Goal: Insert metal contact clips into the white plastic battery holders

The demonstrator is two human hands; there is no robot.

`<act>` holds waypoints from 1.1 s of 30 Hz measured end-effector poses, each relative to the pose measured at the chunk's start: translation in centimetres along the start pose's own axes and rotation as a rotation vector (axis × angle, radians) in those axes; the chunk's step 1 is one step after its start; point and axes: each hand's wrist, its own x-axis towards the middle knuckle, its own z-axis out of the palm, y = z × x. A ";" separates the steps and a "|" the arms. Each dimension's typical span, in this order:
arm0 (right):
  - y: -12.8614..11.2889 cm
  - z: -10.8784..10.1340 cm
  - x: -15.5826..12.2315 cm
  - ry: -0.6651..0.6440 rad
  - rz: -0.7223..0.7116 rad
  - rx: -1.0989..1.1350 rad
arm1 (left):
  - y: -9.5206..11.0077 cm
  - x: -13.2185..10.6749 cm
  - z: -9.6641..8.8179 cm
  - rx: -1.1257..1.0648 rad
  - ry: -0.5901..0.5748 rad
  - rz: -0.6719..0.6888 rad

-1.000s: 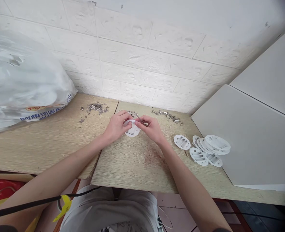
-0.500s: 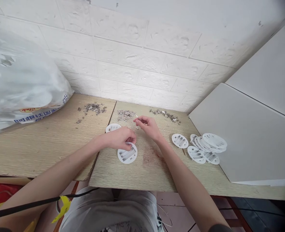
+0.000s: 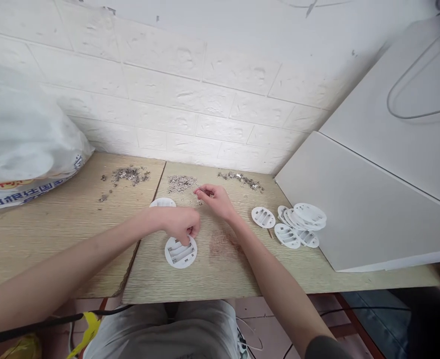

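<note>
Left hand (image 3: 182, 223) curled, thumb over the far edge of a white slotted disc (image 3: 180, 257) on the wooden table (image 3: 156, 286), grip unclear, right fingers (image 3: 205, 195) pinching a thin tool (image 3: 202, 189) near small metal pieces (image 3: 178, 184), plastic bag (image 3: 29, 134) at left with blue characters including 阿根.

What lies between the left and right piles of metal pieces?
In the head view, a third pile of metal pieces and the tabletop seam lie between them.
</note>
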 end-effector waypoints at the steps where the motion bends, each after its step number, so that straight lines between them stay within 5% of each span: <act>1: 0.1 0.0 0.0 0.001 -0.002 -0.002 | 0.1 0.2 -0.1 0.005 -0.008 0.005; 10: 0.0 0.3 0.0 0.000 0.001 0.001 | 0.1 -0.3 0.9 0.118 0.023 -0.089; 21: 0.1 0.6 0.1 -0.006 0.001 0.012 | -0.5 -1.6 1.4 0.092 0.116 -0.035; 26: 0.0 0.4 0.0 0.021 -0.021 -0.141 | -0.4 -0.9 0.8 -0.370 0.095 0.083; 33: -0.3 0.2 -0.4 -0.064 -0.051 -0.490 | -1.8 -0.1 1.6 -0.983 0.388 0.159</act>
